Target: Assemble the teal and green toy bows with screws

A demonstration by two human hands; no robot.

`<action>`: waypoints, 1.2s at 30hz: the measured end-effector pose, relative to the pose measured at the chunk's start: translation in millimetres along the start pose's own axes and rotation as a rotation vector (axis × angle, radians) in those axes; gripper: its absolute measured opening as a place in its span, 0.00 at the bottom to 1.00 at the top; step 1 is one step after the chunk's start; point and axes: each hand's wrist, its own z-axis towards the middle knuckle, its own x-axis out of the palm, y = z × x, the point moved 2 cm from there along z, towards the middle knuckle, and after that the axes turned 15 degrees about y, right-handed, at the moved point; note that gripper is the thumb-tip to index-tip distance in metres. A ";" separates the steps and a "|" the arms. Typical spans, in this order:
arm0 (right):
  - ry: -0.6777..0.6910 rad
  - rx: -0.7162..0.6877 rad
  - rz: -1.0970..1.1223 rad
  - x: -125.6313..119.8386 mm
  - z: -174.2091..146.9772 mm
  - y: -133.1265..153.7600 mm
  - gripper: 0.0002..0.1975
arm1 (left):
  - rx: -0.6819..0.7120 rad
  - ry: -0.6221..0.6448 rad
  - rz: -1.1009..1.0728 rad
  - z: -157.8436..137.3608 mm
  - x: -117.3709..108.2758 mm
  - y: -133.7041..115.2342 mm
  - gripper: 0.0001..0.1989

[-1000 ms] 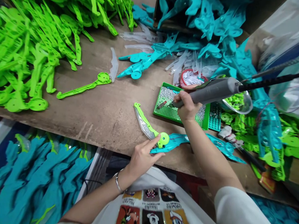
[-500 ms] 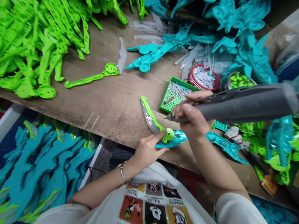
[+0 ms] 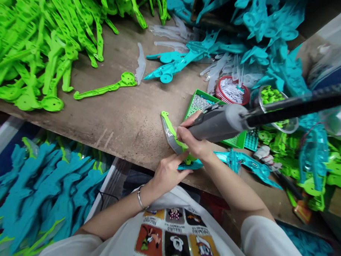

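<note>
My left hand [image 3: 168,172] grips a plastic toy part [image 3: 167,120] close to the bench's front edge. One arm of this part is lime green with a clear blade piece along it, and its lower body is teal. My right hand [image 3: 193,142] is wrapped around a grey electric screwdriver [image 3: 219,122], held slanting over the part's round green joint. The hand hides the screwdriver's tip, so I cannot tell whether it touches a screw. To the right, a long teal part [image 3: 254,165] passes behind my right forearm.
A green tray [image 3: 196,99] of screws stands beyond my right hand, near a red basket [image 3: 228,98] of white pieces. Lime green parts [image 3: 30,54] are heaped at the back left. Teal parts fill a bin [image 3: 46,184] below the bench. A hammer [image 3: 290,185] lies at the right.
My right hand has brought the screwdriver left and down, from beside the part to over its green joint. My left hand has stayed on the part.
</note>
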 end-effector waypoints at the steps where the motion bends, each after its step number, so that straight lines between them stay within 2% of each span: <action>1: -0.010 -0.007 -0.014 0.4 2.3 2.8 0.07 | 0.000 -0.006 0.007 -0.1 0.3 0.5 0.19; 3: 0.039 -0.035 -0.021 1.0 6.8 6.4 0.08 | 0.001 -0.013 0.030 -0.5 1.1 1.2 0.18; 6: 0.198 -0.072 0.036 -2.0 9.6 4.1 0.10 | -0.009 0.004 0.051 -1.0 2.4 2.2 0.22; 8: 0.202 -0.123 0.086 -10.6 9.4 -0.4 0.10 | -0.024 0.015 0.050 -1.5 2.9 2.9 0.25; 10: 0.023 -0.228 0.120 -26.8 9.9 -5.0 0.11 | -0.026 0.021 0.035 -2.1 3.3 3.7 0.30; 12: -0.251 -0.342 0.106 -47.3 12.1 -9.3 0.11 | -0.017 0.021 0.017 -2.9 3.8 4.4 0.32; 14: -0.467 -0.379 0.057 -66.0 16.6 -14.8 0.10 | -0.006 0.018 0.007 -3.6 4.3 5.1 0.34; 17: -0.585 -0.311 -0.011 -84.0 24.8 -25.3 0.13 | -0.002 0.009 0.001 -4.1 4.7 5.3 0.35; 25: -0.607 -0.188 -0.013 -87.2 30.5 -41.0 0.18 | 0.000 0.013 0.006 -2.5 2.4 2.0 0.34; 30: -0.572 -0.190 0.001 -88.3 34.8 -44.8 0.18 | 0.011 0.009 -0.001 -3.1 2.9 2.7 0.33; 33: -0.554 -0.209 0.015 -90.1 33.7 -39.4 0.16 | 0.002 0.021 -0.006 -3.4 4.0 3.8 0.33; 36: -0.553 -0.263 0.011 -85.6 30.2 -20.5 0.14 | 0.003 0.032 -0.006 -3.2 4.3 3.9 0.34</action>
